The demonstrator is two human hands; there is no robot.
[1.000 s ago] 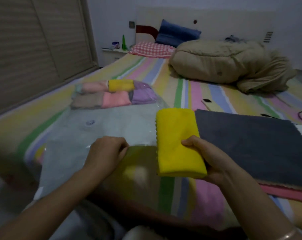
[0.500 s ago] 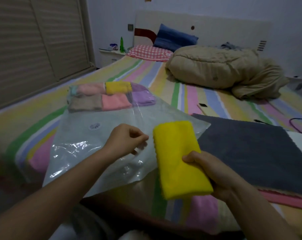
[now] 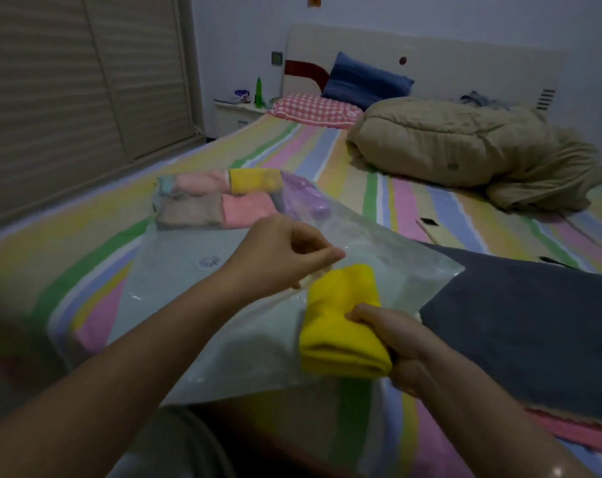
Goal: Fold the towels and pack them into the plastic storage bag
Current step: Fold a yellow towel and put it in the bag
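Note:
A clear plastic storage bag (image 3: 175,298) lies on the striped bed, its far end filled with several folded towels (image 3: 220,198) in pink, yellow, purple and beige. My left hand (image 3: 282,253) pinches the upper sheet of the bag's open edge and holds it raised. My right hand (image 3: 396,343) grips a folded yellow towel (image 3: 341,322), whose far end sits inside the bag's mouth under the lifted plastic. A dark grey towel (image 3: 520,326) lies spread flat to the right, over a pink one (image 3: 582,432).
A bundled beige quilt (image 3: 465,143) sits at the far right of the bed, with a checked pillow (image 3: 313,108) and a blue pillow (image 3: 365,81) at the headboard. A nightstand (image 3: 237,112) stands far left. Closet doors (image 3: 68,88) line the left wall.
My left hand has lifted the bag's open edge up and away. My right hand has pushed the yellow towel forward, so its front end has gone into the bag's mouth.

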